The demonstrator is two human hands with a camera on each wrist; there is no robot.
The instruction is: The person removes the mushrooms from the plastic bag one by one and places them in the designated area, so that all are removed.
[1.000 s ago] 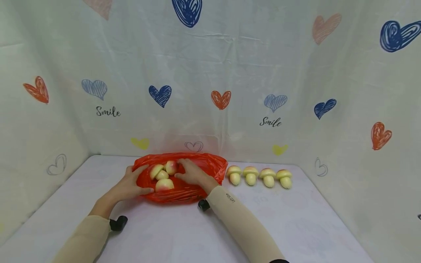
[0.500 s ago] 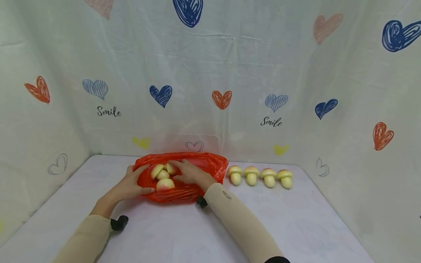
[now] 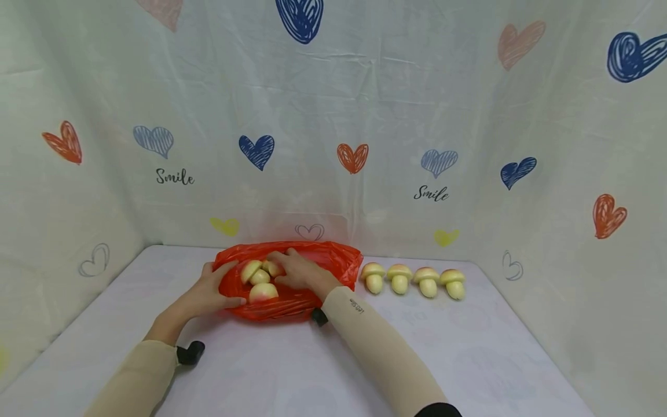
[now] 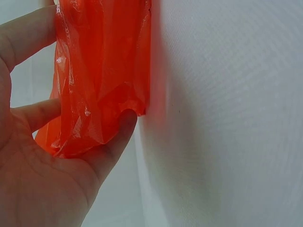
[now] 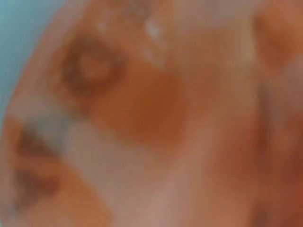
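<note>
One pale backdrop (image 3: pixel 312 92), printed with hearts and two "Smile" lettered words, fills most of the head view I watch remotely. Below it spreads one white-covered table (image 3: pixel 260 370). Two beige sleeves cross it: the left sleeve (image 3: pixel 138 373) angles up from the lower left, the right sleeve (image 3: pixel 383 353) slants in from the lower right. One red plastic bag (image 3: pixel 341 260) lies wide-mouthed near the table's back edge, between both hands.

The left hand (image 3: pixel 205 292) braces the bag's left end, fingers spread and mostly straight, thumb along the near rim; my left-wrist feed shows them against the plastic. The right hand (image 3: pixel 302 271) reaches into the bag, back of the hand upward, fingers bent round one mushroom-shaped piece (image 3: pixel 272 268); how firmly it is held I cannot tell, my right-wrist feed being blurred.

I count seven such pieces in sight. Three are in the bag: the one at the right hand, a second piece (image 3: pixel 251 270) beside it and a third piece (image 3: pixel 263 292) near the front rim. Four stand in a row just right of the bag: first (image 3: pixel 373 278), second (image 3: pixel 399 278), third (image 3: pixel 427 281) and fourth (image 3: pixel 453 284), pink-tinged caps toward the backdrop.
</note>
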